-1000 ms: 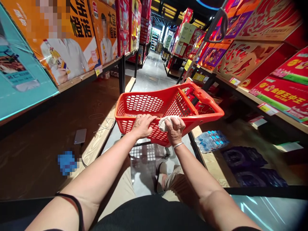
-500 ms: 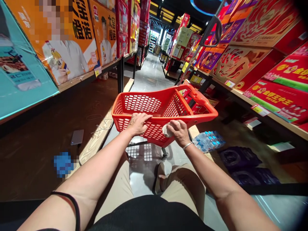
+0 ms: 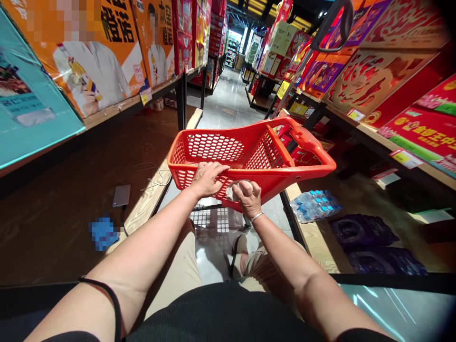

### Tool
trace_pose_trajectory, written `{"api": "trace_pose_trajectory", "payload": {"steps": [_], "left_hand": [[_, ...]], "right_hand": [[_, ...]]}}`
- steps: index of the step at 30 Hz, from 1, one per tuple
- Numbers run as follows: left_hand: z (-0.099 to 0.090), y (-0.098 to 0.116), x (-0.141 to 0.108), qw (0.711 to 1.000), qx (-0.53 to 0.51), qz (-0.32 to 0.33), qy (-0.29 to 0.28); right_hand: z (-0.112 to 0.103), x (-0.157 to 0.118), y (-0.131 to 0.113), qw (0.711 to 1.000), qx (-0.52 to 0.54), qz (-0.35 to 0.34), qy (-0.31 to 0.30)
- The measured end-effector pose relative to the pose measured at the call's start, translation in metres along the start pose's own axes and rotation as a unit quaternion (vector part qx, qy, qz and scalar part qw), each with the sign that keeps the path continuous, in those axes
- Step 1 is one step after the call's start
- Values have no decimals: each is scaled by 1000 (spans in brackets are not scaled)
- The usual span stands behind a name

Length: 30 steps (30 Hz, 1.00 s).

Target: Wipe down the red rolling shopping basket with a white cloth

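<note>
An orange plastic shopping cart stands sideways in front of me. My left hand is closed over the near rim of its basket, fingers over the top edge. In my right hand is a crumpled whitish cloth, pressed against the basket's near side just below the rim, to the right of my left hand. The cart's handle is at the right, and some of the basket's mesh side is hidden by my hands.
Shelves with an orange carton line the left, red boxes the right. Wrapped water bottles lie on the low right shelf. A white power bank and a blurred blue item lie at the lower left.
My right hand has slid left along the cart's side with the cloth, closer to my left hand. The cart appears slightly further right in view.
</note>
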<state>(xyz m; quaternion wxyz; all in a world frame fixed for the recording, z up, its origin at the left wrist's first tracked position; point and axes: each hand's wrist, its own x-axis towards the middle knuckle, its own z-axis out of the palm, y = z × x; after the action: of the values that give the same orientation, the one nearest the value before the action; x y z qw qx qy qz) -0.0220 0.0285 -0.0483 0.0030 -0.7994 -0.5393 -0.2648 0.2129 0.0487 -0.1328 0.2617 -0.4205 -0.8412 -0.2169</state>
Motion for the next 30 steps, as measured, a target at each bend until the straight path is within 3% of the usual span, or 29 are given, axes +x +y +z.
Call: {"api": "trace_pose_trajectory", "payload": {"steps": [3,6,9,12,16,18,26,28,30], "left_hand": [[2,-2,1,1000,-1,7,12],[5,-3,2,1000,-3,9,19],[7,-3,2,1000,-8,18,22],[7,-4,1,999,-10,16,30],[4,-4,0,1000,-8,13,20],[2,-4,-1,1000,-9,14,14],[-1,-5,-2,1000,-11,18,13],[0,-7,-2,999,-8,23,22],[2,-9,-2,999,-5,29,29]], "right_hand": [[13,-19,-4,993,-10,-5,-114],[16,-47,-6,960,-11,-50,-275],[14,-60,-11,937,-28,-43,-345],[7,-43,-19,952,-28,-31,-302],[0,-5,-26,986,3,-48,-159],[1,0,-27,991,13,-49,-122],[7,-53,-18,970,14,3,-244],[-2,-49,-9,978,13,24,-205],[-15,-38,6,991,9,51,-125]]}}
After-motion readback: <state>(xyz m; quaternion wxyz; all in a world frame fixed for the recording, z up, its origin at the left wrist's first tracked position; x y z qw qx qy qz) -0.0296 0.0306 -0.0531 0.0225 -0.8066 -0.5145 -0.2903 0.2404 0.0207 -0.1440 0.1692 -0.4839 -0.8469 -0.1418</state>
